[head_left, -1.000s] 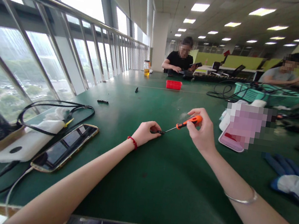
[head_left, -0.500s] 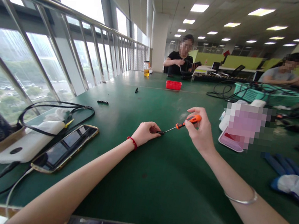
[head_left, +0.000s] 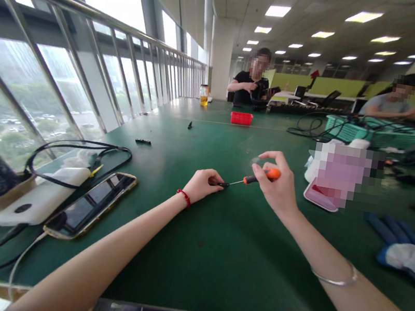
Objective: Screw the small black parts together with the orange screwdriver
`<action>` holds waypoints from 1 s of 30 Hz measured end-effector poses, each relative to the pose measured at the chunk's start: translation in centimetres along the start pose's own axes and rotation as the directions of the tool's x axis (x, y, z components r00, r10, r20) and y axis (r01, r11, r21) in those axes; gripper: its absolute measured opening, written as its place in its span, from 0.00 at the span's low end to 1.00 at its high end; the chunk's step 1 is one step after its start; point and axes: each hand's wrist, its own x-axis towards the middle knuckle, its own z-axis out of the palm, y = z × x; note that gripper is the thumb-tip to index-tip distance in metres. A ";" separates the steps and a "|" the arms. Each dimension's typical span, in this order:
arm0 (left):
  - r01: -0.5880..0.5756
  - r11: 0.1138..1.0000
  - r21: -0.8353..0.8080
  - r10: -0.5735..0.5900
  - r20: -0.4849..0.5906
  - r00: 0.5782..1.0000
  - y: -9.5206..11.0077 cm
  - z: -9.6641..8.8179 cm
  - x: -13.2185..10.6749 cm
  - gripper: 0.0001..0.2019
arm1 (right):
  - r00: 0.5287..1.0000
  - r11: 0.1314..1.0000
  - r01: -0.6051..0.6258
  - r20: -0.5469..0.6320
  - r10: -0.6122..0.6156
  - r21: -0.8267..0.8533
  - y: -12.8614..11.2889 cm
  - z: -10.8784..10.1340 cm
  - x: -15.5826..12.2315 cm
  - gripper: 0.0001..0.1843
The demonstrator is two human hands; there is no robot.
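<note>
My left hand is closed on a small black part just above the green tabletop. Most of that part hides behind my fingers, so its kind does not show. In my right hand is a screwdriver with an orange and black handle, gripped with the thumb on top. Its thin metal shaft points left and slants slightly down, its tip at the black part. Two more small black pieces, one long and one short, lie farther off to the left.
Left are a phone, a white power bank and looped cables. A red tray and a jar stand farther back. Right lie a pink case, a blue-white glove and a green basket. Two people sit beyond.
The screwdriver's handle end has dropped and moved slightly right, so it lies flatter. My right fingers have shifted around the handle. My left hand stays in place with the black part.
</note>
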 end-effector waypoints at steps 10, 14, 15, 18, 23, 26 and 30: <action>-0.003 1.000 0.003 0.003 0.000 1.000 0.0 0.0 -0.1 0.06 | 0.995 0.995 0.096 0.016 -0.097 0.027 -0.1 0.0 -0.2 0.17; 0.000 1.000 0.003 0.000 -0.004 1.000 0.0 0.0 0.0 0.06 | 0.997 0.999 0.031 0.072 -0.031 0.008 -0.4 0.2 -0.4 0.11; 0.000 1.000 0.002 0.000 -0.003 1.000 0.0 0.0 0.0 0.06 | 0.995 0.999 0.034 0.090 -0.036 0.025 -0.5 0.2 -0.4 0.11; -0.010 1.000 -0.002 0.010 0.000 1.000 -0.2 0.0 0.0 0.06 | 0.994 0.995 0.082 0.070 -0.086 0.055 -0.7 0.1 -0.5 0.08; -0.023 1.000 -0.004 0.023 -0.007 1.000 -0.3 0.0 0.0 0.05 | 0.994 0.994 0.105 0.032 -0.105 0.014 -0.5 0.2 -0.5 0.18; -0.011 1.000 -0.003 0.011 -0.001 1.000 -0.1 0.0 0.0 0.05 | 0.996 0.999 0.047 0.078 -0.045 -0.016 -0.6 0.2 -0.6 0.12; -0.003 1.000 0.006 0.003 0.000 1.000 0.0 0.0 0.0 0.05 | 0.993 0.997 0.081 0.081 -0.082 0.020 -0.7 0.2 -0.6 0.09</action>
